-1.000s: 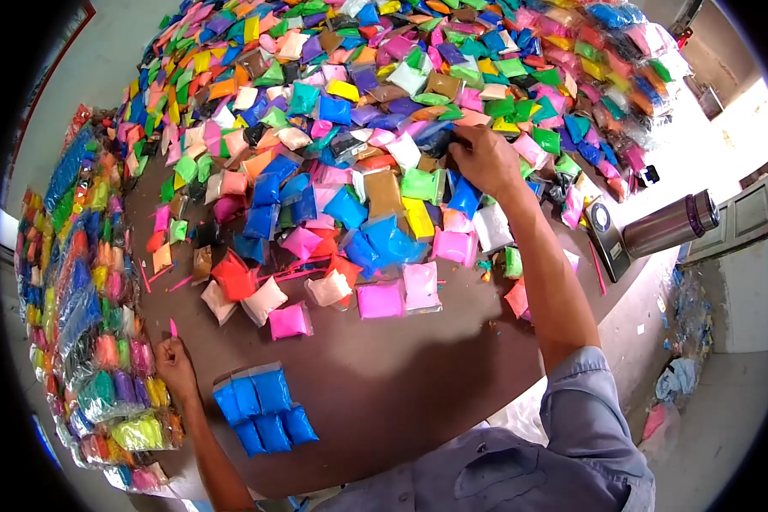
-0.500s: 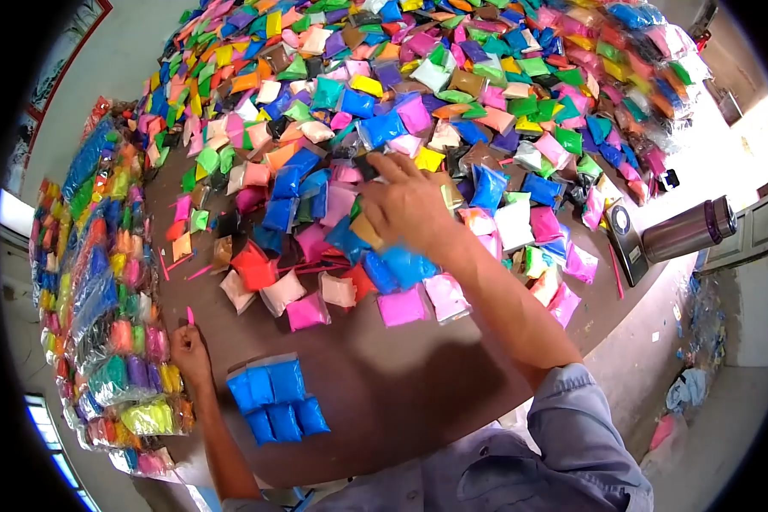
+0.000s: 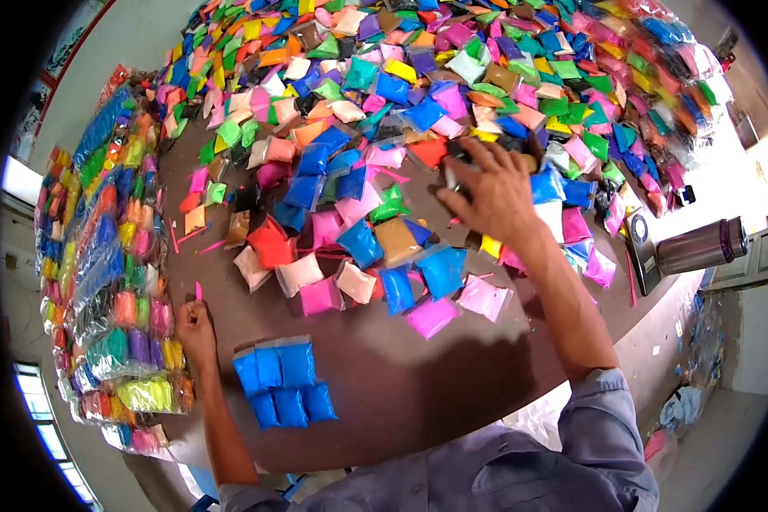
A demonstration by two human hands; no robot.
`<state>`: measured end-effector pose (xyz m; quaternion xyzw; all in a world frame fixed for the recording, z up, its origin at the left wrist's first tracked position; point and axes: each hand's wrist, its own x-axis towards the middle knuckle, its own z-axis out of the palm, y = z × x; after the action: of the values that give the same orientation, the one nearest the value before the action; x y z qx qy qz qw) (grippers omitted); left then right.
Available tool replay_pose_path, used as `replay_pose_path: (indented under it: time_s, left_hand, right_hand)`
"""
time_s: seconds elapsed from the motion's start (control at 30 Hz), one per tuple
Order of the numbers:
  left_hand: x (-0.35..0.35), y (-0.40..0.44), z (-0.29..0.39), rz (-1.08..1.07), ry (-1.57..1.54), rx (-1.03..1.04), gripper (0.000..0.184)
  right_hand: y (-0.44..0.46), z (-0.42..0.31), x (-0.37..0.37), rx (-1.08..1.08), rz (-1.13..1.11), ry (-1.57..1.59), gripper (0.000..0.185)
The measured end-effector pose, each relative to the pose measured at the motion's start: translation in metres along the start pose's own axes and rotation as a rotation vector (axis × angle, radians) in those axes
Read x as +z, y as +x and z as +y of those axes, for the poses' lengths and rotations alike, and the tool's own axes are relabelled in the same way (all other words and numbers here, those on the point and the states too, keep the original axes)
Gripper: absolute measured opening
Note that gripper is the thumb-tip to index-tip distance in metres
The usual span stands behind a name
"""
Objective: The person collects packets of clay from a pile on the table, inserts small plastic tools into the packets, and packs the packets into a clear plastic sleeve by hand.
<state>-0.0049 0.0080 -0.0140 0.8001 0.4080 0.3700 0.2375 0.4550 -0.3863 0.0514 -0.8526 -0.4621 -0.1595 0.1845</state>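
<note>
My left hand (image 3: 196, 333) rests by the table's left side, its fingers closed around a small pink plastic stick (image 3: 199, 291) that points away from me. My right hand (image 3: 502, 194) reaches into the pile of small colored packets, palm down with fingers spread. Beneath its fingers are dark packets, partly hidden; I see nothing held in it. An orange-red packet (image 3: 427, 153) lies left of its fingertips. Nearer to me, several blue packets (image 3: 299, 365) lie in two neat rows. Blue (image 3: 441, 271), pink (image 3: 433, 317) and tan (image 3: 397, 240) packets lie along the pile's near edge.
Large clear bags of packets (image 3: 119, 316) are stacked along the left edge. At the right stand a metal flask (image 3: 700, 247) and a small scale (image 3: 642, 247). A pink stick (image 3: 631, 278) lies beside the scale. More bagged packets (image 3: 657, 94) sit at the back right.
My right hand has moved right across the pile, and packets near it have been pushed about. The view has shifted a little. My left hand stays in place with the pink stick.
</note>
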Motion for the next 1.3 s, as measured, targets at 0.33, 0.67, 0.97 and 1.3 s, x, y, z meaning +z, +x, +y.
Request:
replay_pose_path:
  time_s: [0.33,0.67,0.97,1.3]
  left_hand:
    - [-0.001,-0.001,0.009,-0.011,0.014,-0.048,0.021]
    - [-0.003,0.000,0.000,-0.009,0.018,-0.051,0.014]
    - [0.003,0.000,-0.002,0.023,-0.036,-0.096,0.015]
    - [0.003,0.002,0.016,0.021,-0.052,-0.136,0.016]
  right_hand:
    - [0.030,0.002,-0.022,0.043,0.125,-0.037,0.061]
    - [0.092,-0.019,0.045,-0.201,-0.004,-0.085,0.030]
    - [0.079,-0.019,0.024,-0.203,0.041,-0.154,0.034]
    - [0.118,-0.028,0.083,-0.153,-0.036,-0.224,0.037]
